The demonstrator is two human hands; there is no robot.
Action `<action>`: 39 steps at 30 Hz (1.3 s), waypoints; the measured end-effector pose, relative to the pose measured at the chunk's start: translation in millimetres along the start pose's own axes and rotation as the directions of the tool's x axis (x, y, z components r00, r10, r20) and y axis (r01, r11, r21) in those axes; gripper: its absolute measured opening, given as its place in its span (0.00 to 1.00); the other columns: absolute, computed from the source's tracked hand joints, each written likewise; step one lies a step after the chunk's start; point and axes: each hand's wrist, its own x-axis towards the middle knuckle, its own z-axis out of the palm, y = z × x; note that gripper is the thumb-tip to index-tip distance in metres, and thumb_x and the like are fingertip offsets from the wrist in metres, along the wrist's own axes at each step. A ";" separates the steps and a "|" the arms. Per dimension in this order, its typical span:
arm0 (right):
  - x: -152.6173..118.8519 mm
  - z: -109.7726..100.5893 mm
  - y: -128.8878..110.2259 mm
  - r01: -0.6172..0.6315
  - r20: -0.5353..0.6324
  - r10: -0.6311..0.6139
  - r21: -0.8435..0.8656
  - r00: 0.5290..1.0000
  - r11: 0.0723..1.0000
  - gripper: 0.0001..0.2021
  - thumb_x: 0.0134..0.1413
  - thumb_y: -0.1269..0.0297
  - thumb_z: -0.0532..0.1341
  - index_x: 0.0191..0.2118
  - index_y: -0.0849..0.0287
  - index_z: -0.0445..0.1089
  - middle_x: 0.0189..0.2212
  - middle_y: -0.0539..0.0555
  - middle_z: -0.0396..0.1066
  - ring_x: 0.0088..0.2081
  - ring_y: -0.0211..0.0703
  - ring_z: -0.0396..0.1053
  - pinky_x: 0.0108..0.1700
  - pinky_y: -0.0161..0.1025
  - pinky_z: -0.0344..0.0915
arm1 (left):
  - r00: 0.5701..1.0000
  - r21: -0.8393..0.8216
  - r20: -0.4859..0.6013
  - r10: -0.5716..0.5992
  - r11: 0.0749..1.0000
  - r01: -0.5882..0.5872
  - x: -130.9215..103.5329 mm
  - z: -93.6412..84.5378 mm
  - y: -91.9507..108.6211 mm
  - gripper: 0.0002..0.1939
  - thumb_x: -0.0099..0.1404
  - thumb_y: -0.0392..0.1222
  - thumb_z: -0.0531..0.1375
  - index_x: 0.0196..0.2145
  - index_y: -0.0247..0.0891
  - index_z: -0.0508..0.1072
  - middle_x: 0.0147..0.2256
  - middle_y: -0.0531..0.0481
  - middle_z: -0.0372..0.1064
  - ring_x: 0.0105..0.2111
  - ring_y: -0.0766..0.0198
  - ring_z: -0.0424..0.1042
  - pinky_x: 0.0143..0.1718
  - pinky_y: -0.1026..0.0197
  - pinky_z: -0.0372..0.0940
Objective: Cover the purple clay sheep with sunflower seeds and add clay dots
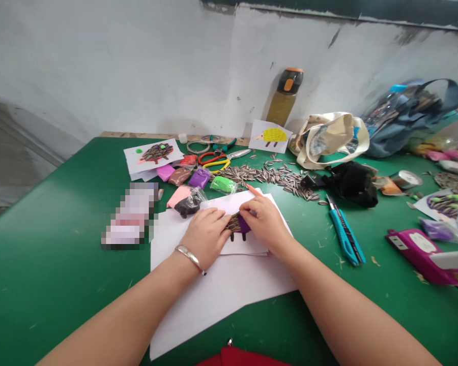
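Observation:
My left hand [206, 235], wearing a silver bangle, lies flat with fingers stretched over the left side of a small white card [252, 248]. Its fingertips touch a hedgehog figure of purple clay [245, 225] with sunflower seeds [233, 223] set in it and two dark legs below. Over the figure's right side, my right hand [265, 218] has thumb and fingers pinched together; what is between them is too small to make out. Under the card are larger white sheets [198, 315]. An orange tip [254, 190] pokes out beyond my right hand.
Loose sunflower seeds [275, 175] and bagged clay [223, 184] lie behind the card, near scissors [217, 161]. A utility knife [345, 231] is to the right, a blurred-out phone [132, 216] to the left. A bottle [284, 99] and cloth bag [328, 140] stand by the wall.

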 end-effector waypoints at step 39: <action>-1.7 0.7 6.5 -0.016 -0.009 0.015 -0.084 1.000 0.996 0.15 0.49 0.76 0.54 0.31 0.55 0.78 0.30 0.54 0.75 0.50 0.49 0.69 0.49 0.43 0.65 | 1.000 0.032 0.023 0.019 0.999 -0.019 -0.3 0.9 1.7 0.14 0.67 0.37 0.52 0.49 0.36 0.70 0.45 0.42 0.69 0.46 0.54 0.65 0.53 0.46 0.59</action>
